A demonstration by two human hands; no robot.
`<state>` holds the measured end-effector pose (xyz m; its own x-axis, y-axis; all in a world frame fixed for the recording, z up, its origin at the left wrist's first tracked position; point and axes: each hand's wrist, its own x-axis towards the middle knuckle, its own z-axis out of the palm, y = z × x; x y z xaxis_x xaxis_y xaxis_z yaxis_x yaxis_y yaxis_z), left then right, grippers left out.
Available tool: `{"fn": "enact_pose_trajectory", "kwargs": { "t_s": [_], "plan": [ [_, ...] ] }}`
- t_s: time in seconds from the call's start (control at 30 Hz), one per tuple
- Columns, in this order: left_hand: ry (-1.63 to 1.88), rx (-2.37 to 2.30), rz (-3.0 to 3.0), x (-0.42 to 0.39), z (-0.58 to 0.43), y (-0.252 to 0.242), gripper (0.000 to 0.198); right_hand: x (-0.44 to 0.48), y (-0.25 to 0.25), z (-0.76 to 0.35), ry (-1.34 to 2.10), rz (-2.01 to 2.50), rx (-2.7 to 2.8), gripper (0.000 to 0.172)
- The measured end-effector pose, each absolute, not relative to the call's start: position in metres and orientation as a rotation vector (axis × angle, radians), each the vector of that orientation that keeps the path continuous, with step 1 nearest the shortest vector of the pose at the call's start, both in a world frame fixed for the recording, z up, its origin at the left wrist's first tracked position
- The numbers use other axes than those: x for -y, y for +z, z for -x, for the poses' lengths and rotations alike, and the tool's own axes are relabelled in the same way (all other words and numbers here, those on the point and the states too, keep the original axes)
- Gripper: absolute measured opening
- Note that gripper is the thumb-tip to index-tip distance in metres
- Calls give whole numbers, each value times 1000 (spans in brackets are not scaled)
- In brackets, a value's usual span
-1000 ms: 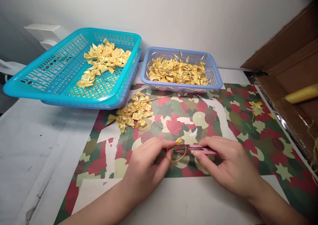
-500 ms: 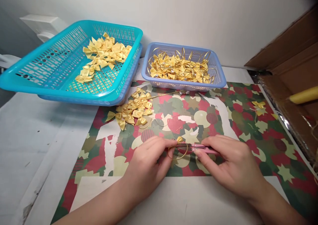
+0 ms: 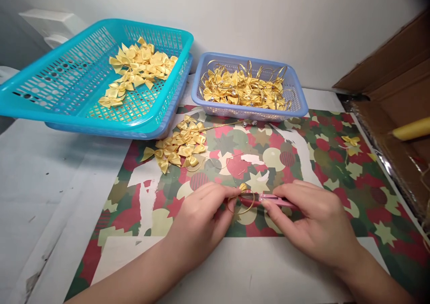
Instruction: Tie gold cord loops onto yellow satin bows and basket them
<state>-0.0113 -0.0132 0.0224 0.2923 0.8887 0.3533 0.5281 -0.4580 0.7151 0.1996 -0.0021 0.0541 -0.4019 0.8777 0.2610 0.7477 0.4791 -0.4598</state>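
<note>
Between thumb and fingers, my left hand (image 3: 204, 219) pinches a gold wire loop (image 3: 249, 209) with a small yellow bow (image 3: 242, 187) at its top. My right hand (image 3: 312, 223) is closed around pink-handled thread snips (image 3: 275, 200), whose dark metal end points left across the loop. That metal end reaches to my left fingertips, which hide its very tip. Beyond my hands lies a pile of yellow satin bows (image 3: 188, 149). Gold wires with clear beads (image 3: 249, 123) stretch right from the pile.
A turquoise basket (image 3: 144, 122) of yellow bows sits in a blue one at the left. A smaller blue basket (image 3: 248, 111) holds bows on gold wire loops. One loose bow (image 3: 351, 141) lies at right, near an open cardboard box (image 3: 396, 84). Torn patterned paper (image 3: 285, 169) covers the table.
The view has shifted slightly, so the baskets appear a little higher. Both hands keep their hold, and the pink snips have turned slightly.
</note>
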Motion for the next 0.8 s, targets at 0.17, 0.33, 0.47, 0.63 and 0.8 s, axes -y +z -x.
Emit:
{"fn": "enact_pose_trajectory", "kwargs": {
  "t_s": [0.17,0.33,0.47,0.63,0.8],
  "plan": [
    [1006,-1267,-2086,13,10,21,18,1,54,-199,355,1339,2274,21],
    [968,-1274,-2078,13,10,20,18,2,53,-199,347,1349,2279,20],
    [948,-1278,-2072,12,11,20,16,2,54,-200,344,1349,2282,19],
    [953,-1312,-1986,11,12,23,14,-1,57,-208,377,1354,2282,14],
    [877,-1318,-1704,10,14,28,14,-4,58,-214,449,1362,2277,8]
  ]
}}
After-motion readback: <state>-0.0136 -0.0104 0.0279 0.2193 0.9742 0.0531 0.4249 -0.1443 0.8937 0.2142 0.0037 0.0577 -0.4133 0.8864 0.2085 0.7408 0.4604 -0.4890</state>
